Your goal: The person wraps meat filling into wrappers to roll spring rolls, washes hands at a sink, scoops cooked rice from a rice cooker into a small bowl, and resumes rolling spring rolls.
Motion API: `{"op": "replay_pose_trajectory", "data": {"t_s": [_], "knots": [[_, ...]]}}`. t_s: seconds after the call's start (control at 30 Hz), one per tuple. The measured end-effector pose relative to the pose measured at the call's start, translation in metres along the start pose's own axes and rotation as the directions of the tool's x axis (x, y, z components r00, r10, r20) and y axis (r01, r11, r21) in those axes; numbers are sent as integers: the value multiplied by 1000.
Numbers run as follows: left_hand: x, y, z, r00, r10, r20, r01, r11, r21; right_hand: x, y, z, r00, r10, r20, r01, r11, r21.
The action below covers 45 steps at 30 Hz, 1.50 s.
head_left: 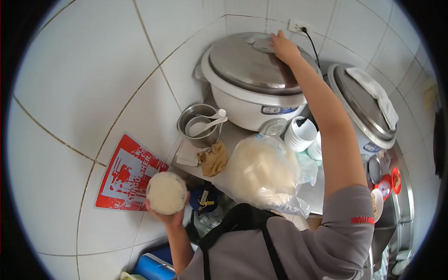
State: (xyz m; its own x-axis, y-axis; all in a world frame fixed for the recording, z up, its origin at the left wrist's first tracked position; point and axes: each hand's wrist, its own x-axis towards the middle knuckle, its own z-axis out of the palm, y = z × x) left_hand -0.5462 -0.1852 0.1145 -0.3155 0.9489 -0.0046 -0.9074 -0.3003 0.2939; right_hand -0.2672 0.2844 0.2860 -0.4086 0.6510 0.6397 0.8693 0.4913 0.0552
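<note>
My left hand (171, 215) is wrapped around a round bowl of white rice (166, 192), held out low on the left in front of the wall. My right arm stretches forward to the large rice cooker (254, 114). At the far side of its metal lid (247, 63), my right hand (284, 48) has its fingers on the lid handle (263, 45); the fingertips are partly hidden. The lid lies on the cooker. Just left of the cooker, a metal pot (183, 125) of water holds white rice paddles (210, 124).
A plastic bag of pale contents (259, 170) and stacked white bowls (298, 136) stand before the cooker. A brown cloth (213, 159) lies near the counter edge. A second rice cooker (361, 105) stands right. A red sign (123, 175) hangs on the wall; a plug (304, 30) sits behind.
</note>
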Motion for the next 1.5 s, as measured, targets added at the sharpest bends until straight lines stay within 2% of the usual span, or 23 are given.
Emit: {"op": "replay_pose_trajectory", "data": {"t_s": [0.03, 0.1, 0.17, 0.2, 0.23, 0.27, 0.3, 0.37, 0.5, 0.6, 0.63, 0.7, 0.77, 0.8, 0.93, 0.97, 1.07, 1.1, 1.13, 1.27, 1.33, 1.4, 1.5], "knots": [[16, -9, 7, 989, -89, 121, 89, 996, -2, -9, -15, -15, 998, -12, -69, 15, 999, 34], [39, -36, 21, 972, -191, 135, 199, 978, -56, -41, -47, -59, 978, -33, -206, 74, 978, 195], [62, -68, 39, 908, -351, 229, 379, 921, -89, -96, -65, -98, 975, -106, -195, 175, 910, 377], [70, -84, 49, 873, -421, 247, 454, 887, -90, -128, -64, -115, 973, -203, -113, 232, 852, 469], [73, -100, 57, 834, -480, 273, 519, 850, -89, -164, -71, -140, 985, -161, 63, 59, 656, 753], [76, -118, 66, 787, -537, 304, 584, 808, -83, -196, -68, -159, 963, -212, 165, 33, 703, 710], [76, -136, 76, 732, -595, 333, 649, 757, -75, -227, -62, -171, 941, -193, 278, -83, 665, 742], [68, -174, 96, 604, -694, 393, 767, 640, -47, -283, -51, -201, 925, -145, 351, -180, 647, 741], [27, -262, 124, 241, -840, 486, 922, 355, 157, -398, -34, -254, 959, 48, 278, -238, 666, 707], [-34, -336, 142, 19, -888, 459, 963, 140, 232, -475, -35, -309, 930, 261, 258, -367, 669, 646], [-60, -360, 146, 0, -918, 397, 962, 108, 249, -500, -32, -332, 914, 349, 206, -400, 691, 603], [-115, -408, 158, -180, -856, 485, 952, -28, 305, -551, -30, -372, 846, 511, 152, -504, 674, 540], [-177, -449, 163, -112, -938, 327, 956, -12, 292, -603, -31, -400, 785, 618, 39, -558, 678, 478], [-212, -471, 166, -183, -920, 347, 946, -68, 318, -632, -31, -413, 749, 661, -38, -593, 695, 406], [-337, -530, 174, -443, -833, 333, 852, -275, 445, -732, -40, -482, 513, 851, -111, -769, 513, 383], [-367, -544, 176, -506, -805, 310, 814, -326, 481, -757, -41, -497, 444, 887, -128, -803, 457, 383], [-445, -576, 187, -638, -748, 182, 685, -444, 577, -830, -46, -539, 357, 857, -371, -829, 474, 296], [-473, -584, 190, -685, -718, 120, 631, -503, 591, -852, -55, -557, 240, 907, -347, -858, 365, 361], [-500, -591, 196, -726, -685, 59, 575, -557, 600, -872, -62, -572, 197, 903, -383, -886, 331, 324], [-615, -629, 199, -900, -434, 46, 364, -689, 626, -951, -99, -640, 64, 793, -606, -989, 130, 66], [-677, -655, 197, -947, -318, 41, 275, -740, 614, -979, -134, -689, 2, 589, -808, -979, -163, -122], [-743, -685, 197, -951, -309, 2, 243, -743, 623, -1008, -170, -734, 98, 344, -934, -895, -380, -233], [-858, -719, 199, -971, -237, 34, 195, -697, 690, -1046, -222, -782, 278, 86, -957, -624, -741, -248]]}}
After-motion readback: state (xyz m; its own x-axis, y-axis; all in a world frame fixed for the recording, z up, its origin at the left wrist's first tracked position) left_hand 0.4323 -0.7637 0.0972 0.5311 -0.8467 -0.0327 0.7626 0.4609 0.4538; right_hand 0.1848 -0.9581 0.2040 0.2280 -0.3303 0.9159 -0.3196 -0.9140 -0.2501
